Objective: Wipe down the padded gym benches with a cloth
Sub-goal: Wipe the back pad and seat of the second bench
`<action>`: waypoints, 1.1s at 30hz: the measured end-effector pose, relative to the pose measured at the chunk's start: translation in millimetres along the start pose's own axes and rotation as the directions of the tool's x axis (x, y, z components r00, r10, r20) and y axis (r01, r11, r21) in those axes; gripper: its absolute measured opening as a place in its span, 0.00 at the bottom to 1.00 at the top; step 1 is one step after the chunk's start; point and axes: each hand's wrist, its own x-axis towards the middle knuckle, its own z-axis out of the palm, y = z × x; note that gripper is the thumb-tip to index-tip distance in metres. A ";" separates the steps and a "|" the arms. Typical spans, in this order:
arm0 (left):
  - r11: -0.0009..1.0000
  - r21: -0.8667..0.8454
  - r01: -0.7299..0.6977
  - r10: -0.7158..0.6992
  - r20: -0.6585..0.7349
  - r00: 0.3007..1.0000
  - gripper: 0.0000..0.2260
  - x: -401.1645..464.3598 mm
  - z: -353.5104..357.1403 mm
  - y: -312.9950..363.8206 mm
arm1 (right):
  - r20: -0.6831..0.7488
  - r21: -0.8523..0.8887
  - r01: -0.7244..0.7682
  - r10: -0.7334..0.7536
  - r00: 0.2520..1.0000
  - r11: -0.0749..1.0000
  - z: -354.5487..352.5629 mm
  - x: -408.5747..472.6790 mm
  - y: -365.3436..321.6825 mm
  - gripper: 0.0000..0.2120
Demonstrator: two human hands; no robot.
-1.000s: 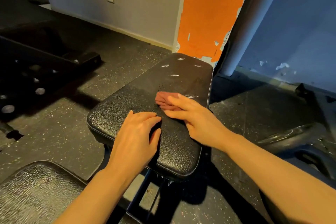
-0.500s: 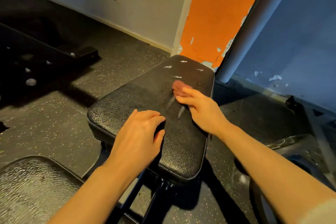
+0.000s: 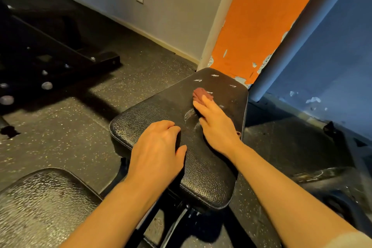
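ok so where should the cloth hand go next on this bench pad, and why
Probably push the right hand and the reddish cloth on to the far end of the bench pad. The cloth lies short of that edge, near the small tears there, and the left hand rests on the near part, bracing it.

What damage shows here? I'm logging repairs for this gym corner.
The bench pad has several pale cuts near its far end, just past the cloth. Paint is flaking off the orange wall and the blue wall low down.
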 end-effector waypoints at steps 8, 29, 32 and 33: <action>0.994 0.082 0.071 -0.070 -0.019 0.997 0.21 0.9 1.4 -4.5 | -0.015 0.029 0.094 -0.094 0.995 0.995 -9.6 17.9 10.3 0.28; 0.977 0.173 0.125 -0.118 -0.050 0.992 0.28 0.1 5.9 -10.3 | 0.052 0.138 0.280 -0.290 0.956 0.950 7.4 57.9 -16.5 0.33; 0.977 0.174 0.125 -0.117 -0.053 0.992 0.29 0.2 7.7 -8.3 | 0.039 0.029 0.148 -0.149 0.988 0.989 6.4 71.2 -22.6 0.27; 0.978 0.167 0.127 -0.120 -0.053 0.991 0.29 0.1 8.4 -7.8 | 0.054 0.017 0.162 -0.163 0.985 0.987 8.8 68.7 -32.4 0.24</action>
